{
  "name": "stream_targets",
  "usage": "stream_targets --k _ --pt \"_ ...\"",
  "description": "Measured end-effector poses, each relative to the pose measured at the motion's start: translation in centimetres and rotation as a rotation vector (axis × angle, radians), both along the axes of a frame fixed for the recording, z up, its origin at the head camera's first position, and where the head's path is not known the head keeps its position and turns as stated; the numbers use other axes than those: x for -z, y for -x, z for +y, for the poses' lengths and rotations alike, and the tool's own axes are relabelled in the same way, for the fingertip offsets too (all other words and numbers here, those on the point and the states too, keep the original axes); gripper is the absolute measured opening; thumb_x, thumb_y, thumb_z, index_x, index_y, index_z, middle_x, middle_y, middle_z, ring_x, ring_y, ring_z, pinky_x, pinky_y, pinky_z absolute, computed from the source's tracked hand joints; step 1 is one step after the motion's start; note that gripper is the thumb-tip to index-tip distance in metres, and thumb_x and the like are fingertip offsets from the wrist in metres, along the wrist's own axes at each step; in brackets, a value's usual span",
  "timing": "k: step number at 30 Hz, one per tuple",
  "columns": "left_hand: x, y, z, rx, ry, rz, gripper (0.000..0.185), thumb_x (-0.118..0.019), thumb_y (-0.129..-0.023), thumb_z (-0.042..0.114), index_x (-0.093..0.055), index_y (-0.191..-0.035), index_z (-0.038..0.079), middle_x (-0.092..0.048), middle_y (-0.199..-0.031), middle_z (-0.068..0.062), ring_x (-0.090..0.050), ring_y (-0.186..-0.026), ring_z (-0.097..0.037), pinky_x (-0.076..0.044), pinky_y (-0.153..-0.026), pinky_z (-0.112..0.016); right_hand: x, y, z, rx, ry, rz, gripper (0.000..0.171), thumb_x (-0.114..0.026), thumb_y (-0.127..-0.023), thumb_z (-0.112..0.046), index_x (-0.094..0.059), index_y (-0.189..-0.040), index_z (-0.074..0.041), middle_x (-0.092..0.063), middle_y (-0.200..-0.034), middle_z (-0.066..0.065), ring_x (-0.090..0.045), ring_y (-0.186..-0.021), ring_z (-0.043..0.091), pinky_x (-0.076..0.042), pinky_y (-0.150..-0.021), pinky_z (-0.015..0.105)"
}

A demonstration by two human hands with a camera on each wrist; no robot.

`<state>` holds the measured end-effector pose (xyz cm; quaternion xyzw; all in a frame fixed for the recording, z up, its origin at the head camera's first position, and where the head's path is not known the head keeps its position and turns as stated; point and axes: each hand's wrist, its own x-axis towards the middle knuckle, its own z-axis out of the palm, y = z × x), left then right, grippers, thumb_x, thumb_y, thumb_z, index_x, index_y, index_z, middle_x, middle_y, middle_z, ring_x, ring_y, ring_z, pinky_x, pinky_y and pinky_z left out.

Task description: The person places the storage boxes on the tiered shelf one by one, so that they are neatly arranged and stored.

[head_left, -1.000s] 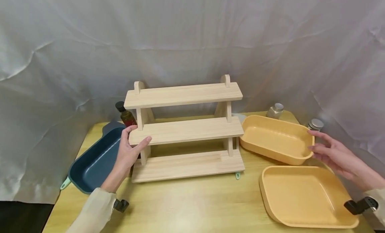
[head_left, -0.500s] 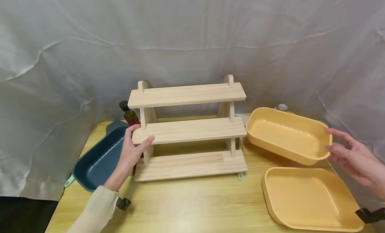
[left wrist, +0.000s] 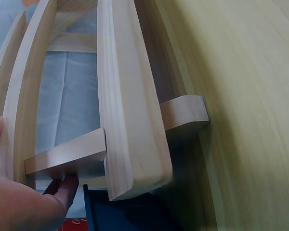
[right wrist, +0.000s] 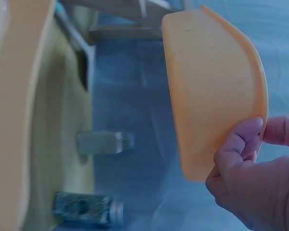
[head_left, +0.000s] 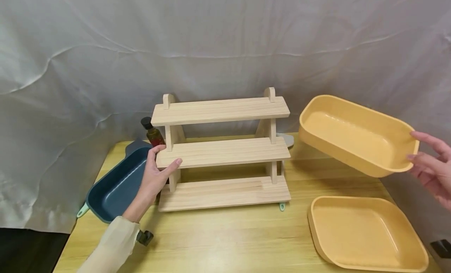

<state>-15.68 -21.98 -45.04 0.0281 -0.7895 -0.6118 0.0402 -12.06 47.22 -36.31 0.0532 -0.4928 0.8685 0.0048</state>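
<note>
A three-tier pale wooden rack (head_left: pixel 222 151) stands on the wooden table (head_left: pixel 225 241). My left hand (head_left: pixel 159 169) grips the left end of its middle shelf, thumb on the front edge; the left wrist view shows that hand (left wrist: pixel 19 202) under the shelf boards (left wrist: pixel 130 120). At the right, a deep yellow tub (head_left: pixel 356 134) hangs tilted in the air above the table. My right hand (head_left: pixel 428 163) holds the tub by its right end. In the right wrist view the fingers (right wrist: pixel 243 144) curl over the tub's (right wrist: pixel 216 86) rim.
A dark blue tray (head_left: pixel 116 187) lies left of the rack, with a dark-capped oil bottle (head_left: pixel 152 132) behind it. A shallow yellow tray (head_left: pixel 366 234) sits front right. Two metal-lidded jars (right wrist: pixel 103 142) (right wrist: pixel 84 208) lie under the lifted tub. White cloth hangs behind.
The right hand has lifted the yellow tub off the table, up and to the right. The left hand has kept its grip on the rack's middle shelf.
</note>
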Motion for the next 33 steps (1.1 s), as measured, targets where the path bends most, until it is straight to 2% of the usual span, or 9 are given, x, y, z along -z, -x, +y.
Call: stream_targets --k 4,8,11,15,19,26,27,29,33 --pt "0.0 0.0 0.0 0.004 0.001 0.001 0.080 -0.082 -0.102 0.032 -0.033 -0.163 0.015 -0.025 -0.172 -0.005 -0.040 -0.144 -0.025 -0.050 -0.095 -0.028 -1.6 0.6 -0.5 0.012 0.024 0.002 0.059 -0.036 -0.107 0.022 -0.066 -0.146 -0.009 -0.078 -0.095 0.023 -0.079 -0.078 0.029 -0.065 -0.068 0.035" --pt "0.0 0.0 0.0 0.007 -0.005 0.001 0.081 -0.082 -0.102 0.032 -0.033 -0.164 0.015 -0.028 -0.170 -0.006 -0.044 -0.140 -0.025 -0.051 -0.093 -0.025 -3.1 1.2 -1.7 0.037 -0.003 0.023 0.058 -0.036 -0.107 0.021 -0.065 -0.149 -0.007 -0.077 -0.112 0.018 -0.078 -0.082 0.028 -0.065 -0.071 0.034" --pt "0.1 0.0 -0.1 0.008 -0.002 0.002 0.081 -0.082 -0.102 0.032 -0.032 -0.164 0.016 -0.029 -0.169 -0.006 -0.046 -0.138 -0.026 -0.051 -0.094 -0.025 -4.1 1.5 -2.7 0.031 -0.015 0.027 0.056 -0.037 -0.108 0.021 -0.064 -0.149 -0.007 -0.076 -0.115 0.016 -0.076 -0.081 0.026 -0.064 -0.070 0.033" --pt "0.1 0.1 -0.2 0.009 0.006 -0.002 0.081 -0.082 -0.102 0.031 -0.031 -0.164 0.016 -0.029 -0.169 -0.007 -0.042 -0.142 -0.025 -0.050 -0.099 -0.034 -5.4 2.1 -4.6 0.044 -0.056 0.024 0.055 -0.040 -0.108 0.020 -0.064 -0.148 -0.007 -0.076 -0.107 0.015 -0.067 -0.070 0.020 -0.062 -0.068 0.032" --pt "0.2 0.2 -0.2 0.012 0.011 -0.004 0.082 -0.082 -0.102 0.031 -0.031 -0.164 0.016 -0.027 -0.170 -0.007 -0.037 -0.146 -0.025 -0.048 -0.104 -0.041 -6.4 2.8 -6.8 0.052 -0.061 0.033 0.053 -0.042 -0.106 0.023 -0.063 -0.147 -0.005 -0.074 -0.116 0.017 -0.071 -0.077 0.024 -0.062 -0.072 0.033" --pt "0.2 0.4 -0.2 0.008 0.006 0.000 0.081 -0.082 -0.102 0.031 -0.032 -0.164 0.016 -0.030 -0.168 -0.008 -0.043 -0.141 -0.025 -0.049 -0.097 -0.028 -7.5 3.9 -11.0 0.011 -0.080 -0.107 0.051 -0.052 -0.107 0.017 -0.064 -0.146 -0.013 -0.073 -0.094 0.014 -0.066 -0.067 0.020 -0.060 -0.063 0.028" --pt "0.2 0.4 -0.2 0.007 0.010 -0.001 0.081 -0.082 -0.102 0.031 -0.032 -0.164 0.016 -0.030 -0.169 -0.008 -0.043 -0.141 -0.025 -0.049 -0.096 -0.027 -7.5 4.1 -11.6 0.000 -0.076 -0.110 0.051 -0.052 -0.107 0.017 -0.063 -0.147 -0.013 -0.072 -0.093 0.015 -0.067 -0.068 0.020 -0.060 -0.064 0.028" --pt "0.2 0.5 -0.2 0.010 0.012 -0.003 0.081 -0.082 -0.102 0.032 -0.031 -0.164 0.016 -0.030 -0.169 -0.008 -0.044 -0.140 -0.026 -0.049 -0.097 -0.029 -7.5 4.4 -12.8 -0.022 -0.071 -0.115 0.051 -0.052 -0.107 0.018 -0.062 -0.147 -0.012 -0.073 -0.102 0.016 -0.072 -0.077 0.022 -0.062 -0.070 0.029" --pt "0.3 0.5 -0.1 0.017 0.021 -0.007 0.082 -0.081 -0.102 0.033 -0.031 -0.164 0.016 -0.026 -0.172 -0.008 -0.038 -0.145 -0.026 -0.048 -0.103 -0.039 -7.4 5.4 -14.8 -0.076 -0.050 -0.105 0.051 -0.052 -0.106 0.019 -0.062 -0.146 -0.010 -0.070 -0.118 0.017 -0.074 -0.095 0.028 -0.064 -0.082 0.034"
